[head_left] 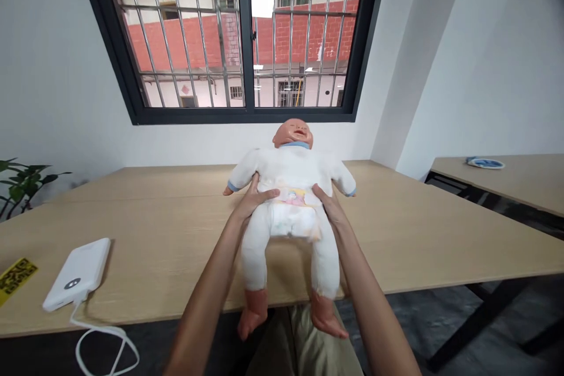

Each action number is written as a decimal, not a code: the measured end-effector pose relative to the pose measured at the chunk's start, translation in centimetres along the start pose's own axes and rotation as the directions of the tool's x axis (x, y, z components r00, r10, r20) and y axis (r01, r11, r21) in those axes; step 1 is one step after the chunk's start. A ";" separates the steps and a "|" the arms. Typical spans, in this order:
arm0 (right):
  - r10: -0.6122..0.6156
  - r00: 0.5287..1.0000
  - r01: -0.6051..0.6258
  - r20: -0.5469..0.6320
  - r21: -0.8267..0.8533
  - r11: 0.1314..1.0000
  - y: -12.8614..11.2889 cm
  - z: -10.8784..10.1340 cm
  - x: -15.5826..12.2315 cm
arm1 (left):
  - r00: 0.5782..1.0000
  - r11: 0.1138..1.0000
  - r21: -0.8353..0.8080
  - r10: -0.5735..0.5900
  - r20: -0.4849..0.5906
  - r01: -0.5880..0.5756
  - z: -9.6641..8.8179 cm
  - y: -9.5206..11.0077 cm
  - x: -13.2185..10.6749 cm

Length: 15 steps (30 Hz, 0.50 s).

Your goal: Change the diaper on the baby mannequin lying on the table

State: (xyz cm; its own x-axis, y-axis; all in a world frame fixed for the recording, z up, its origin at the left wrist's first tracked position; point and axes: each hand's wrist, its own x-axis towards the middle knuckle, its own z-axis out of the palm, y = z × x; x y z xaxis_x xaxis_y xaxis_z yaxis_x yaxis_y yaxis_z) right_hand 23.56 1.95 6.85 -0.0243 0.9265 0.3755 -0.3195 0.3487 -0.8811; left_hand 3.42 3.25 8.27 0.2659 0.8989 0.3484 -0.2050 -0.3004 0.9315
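Observation:
A baby doll [291, 167] in a white suit with blue trim is held up facing me over the table, its feet hanging past the front edge. Around its waist is a white diaper [293, 220] with a printed front band. My left hand [254, 195] grips the doll's side at the waist, thumb on the front of the belly. On the opposite side my right hand [329, 204] grips the waist the same way, thumb near the end of the band. The other fingers of both hands are hidden behind the doll.
A white power bank [81, 270] with a white cable [106, 329] lies at the left front of the wooden table [167, 235]. Beside it is a yellow code label [16, 279]. A plant [24, 185] stands far left. A blue-white item [484, 163] rests on another table to the right.

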 end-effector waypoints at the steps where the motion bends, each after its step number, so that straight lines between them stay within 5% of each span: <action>1: 0.020 1.000 -0.021 0.020 0.052 0.998 -0.5 -0.4 -0.7 | 1.000 1.000 0.001 0.013 0.007 -0.013 0.6 0.7 -1.1; 6: 0.042 0.998 -0.038 -0.055 0.077 0.996 -3.2 -2.5 -5.0 | 0.999 0.990 0.130 0.047 -0.018 -0.044 3.7 2.3 -7.9; 10: 0.055 0.988 -0.052 -0.145 0.030 0.998 -3.3 -3.5 -10.7 | 0.978 0.980 0.133 -0.167 0.127 0.150 5.9 1.3 -13.8; 15: 0.023 0.964 -0.039 -0.264 -0.057 0.998 -1.1 -4.2 -17.9 | 0.929 0.897 0.331 -0.349 0.123 0.293 6.3 -0.7 -19.3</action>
State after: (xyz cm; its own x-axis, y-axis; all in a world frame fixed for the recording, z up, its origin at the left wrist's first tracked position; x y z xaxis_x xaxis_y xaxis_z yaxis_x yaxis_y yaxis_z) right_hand 28.28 -14.44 -0.16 0.2193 0.9387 0.2659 -0.2641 0.3195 -0.9100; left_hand 4.34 -15.88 1.53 0.4345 0.9006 0.0111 0.2061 -0.1114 0.9722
